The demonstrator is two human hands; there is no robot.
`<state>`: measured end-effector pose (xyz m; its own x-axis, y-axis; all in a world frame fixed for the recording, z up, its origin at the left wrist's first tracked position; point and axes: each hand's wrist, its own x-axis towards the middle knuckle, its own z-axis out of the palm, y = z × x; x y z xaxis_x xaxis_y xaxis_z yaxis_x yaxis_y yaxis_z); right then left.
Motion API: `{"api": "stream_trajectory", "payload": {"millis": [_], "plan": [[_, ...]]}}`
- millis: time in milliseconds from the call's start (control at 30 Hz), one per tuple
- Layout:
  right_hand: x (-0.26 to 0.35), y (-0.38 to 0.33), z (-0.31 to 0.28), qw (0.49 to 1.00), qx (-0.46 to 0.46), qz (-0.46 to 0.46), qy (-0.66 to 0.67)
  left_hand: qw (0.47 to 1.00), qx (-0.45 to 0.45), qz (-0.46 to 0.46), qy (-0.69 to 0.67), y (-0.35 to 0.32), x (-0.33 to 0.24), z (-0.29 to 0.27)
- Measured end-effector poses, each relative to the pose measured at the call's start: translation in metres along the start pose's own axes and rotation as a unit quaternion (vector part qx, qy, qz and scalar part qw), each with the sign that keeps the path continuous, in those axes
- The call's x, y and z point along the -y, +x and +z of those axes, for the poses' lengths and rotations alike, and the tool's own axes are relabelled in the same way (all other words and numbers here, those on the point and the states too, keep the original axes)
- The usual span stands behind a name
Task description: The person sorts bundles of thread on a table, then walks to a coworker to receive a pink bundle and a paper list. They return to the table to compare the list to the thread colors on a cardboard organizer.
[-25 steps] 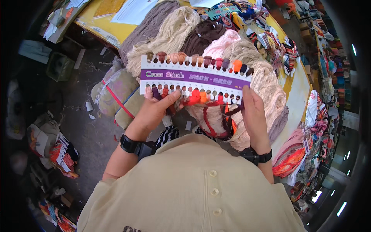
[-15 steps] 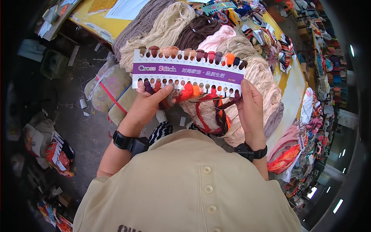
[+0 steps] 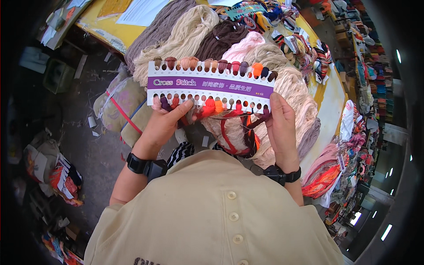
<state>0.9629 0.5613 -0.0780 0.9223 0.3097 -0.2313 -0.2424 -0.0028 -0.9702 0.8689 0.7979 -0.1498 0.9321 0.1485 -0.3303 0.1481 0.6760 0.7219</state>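
Between my two hands I hold up a white and purple thread card [image 3: 207,85], long and punched with holes along both long edges. Small bundles of thread in brown, peach, red, orange and dark purple are looped through the holes, and the lower ones hang down behind it. My left hand [image 3: 170,117] pinches the lower left edge, thumb on the front. The lower right corner is gripped by my right hand [image 3: 280,121], its thumb upright along the edge. Most of the fingers are hidden behind the card and threads.
Thick skeins in grey, cream [image 3: 181,39], dark brown, pink [image 3: 245,46] and peach [image 3: 296,95] lie on a yellow table [image 3: 104,24] beyond the card. A tied cloth bundle [image 3: 126,110] sits on the floor at left. More coloured thread [image 3: 324,170] is heaped at right.
The card and both hands sit slightly farther left and lower in view. The surroundings have shifted left a little too. Both hands keep their grip.
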Motion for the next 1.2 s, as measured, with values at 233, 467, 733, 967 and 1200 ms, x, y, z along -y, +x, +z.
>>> {"api": "stream_trajectory", "payload": {"millis": [233, 467, 733, 967, 1200], "plan": [[0.006, 0.011, 0.010, 0.999, -0.009, -0.041, 0.007, 1.000, 0.008, -0.006, 0.008, 0.012, -0.009, 0.001], [0.036, 0.033, 0.003, 0.997, 0.020, -0.076, 0.020, 0.991, -0.067, 0.096, 0.059, 0.039, -0.041, 0.027], [0.005, 0.108, -0.042, 0.996, 0.023, -0.057, 0.057, 0.985, -0.057, 0.023, 0.160, 0.106, -0.054, 0.048], [-0.041, 0.170, -0.103, 0.994, 0.064, -0.018, 0.084, 0.984, -0.124, -0.077, 0.098, 0.144, -0.014, 0.037], [0.095, 0.172, -0.097, 0.790, 0.482, -0.293, 0.239, 0.974, -0.160, -0.143, 0.078, 0.185, 0.012, 0.052]]}}
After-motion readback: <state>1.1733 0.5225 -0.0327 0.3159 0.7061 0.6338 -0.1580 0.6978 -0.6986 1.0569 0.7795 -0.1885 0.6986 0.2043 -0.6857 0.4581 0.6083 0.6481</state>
